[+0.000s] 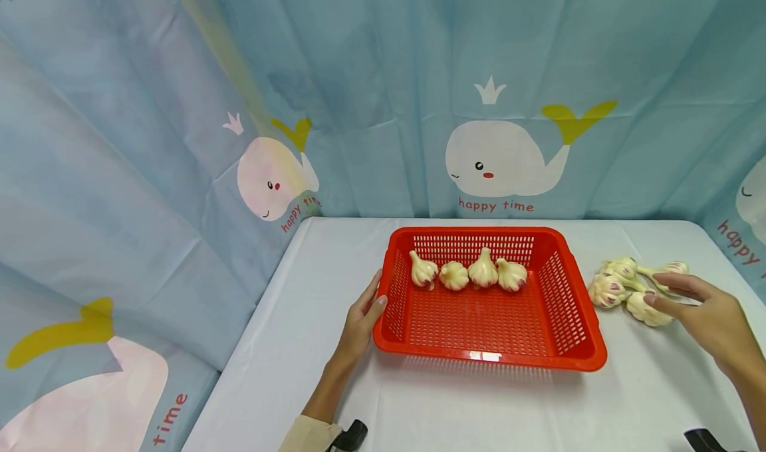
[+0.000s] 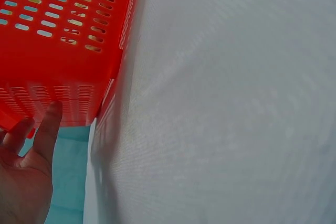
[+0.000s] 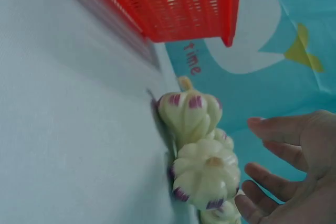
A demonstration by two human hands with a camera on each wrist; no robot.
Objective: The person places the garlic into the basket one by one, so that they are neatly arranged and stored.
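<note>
"Garlic (image 1: 649, 309) loc?"

"4 in basket (image 1: 461, 329), rest at 3 o'clock, worktop (image 1: 431, 412). R hand (image 1: 712, 311) spread nearby, nothing held; L hand (image 1: 361, 311) straight-fingered, touching 9 o'clock rim."

"Handling?"

"Prob. light, firm; pinch bulb."

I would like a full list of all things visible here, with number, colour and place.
Curtain: count unclear, blue, at the back and both sides
Printed whales: four at least partly visible, pale, on the curtain
Printed crowns: two, white, above two whales
Printed lettering: several pieces, mostly red, on the curtain
Table: one, white, in front
Basket: one, red, on the table
Garlic bulbs: four, cream, some purple-marked, inside the basket
Garlic pile: four bulbs visible, cream and purple, right of the basket
Wrist devices: two, black, one per wrist
Sleeve: one, beige, left arm
Left hand: one, touching the basket's left side
Right hand: one, at the garlic pile
</note>
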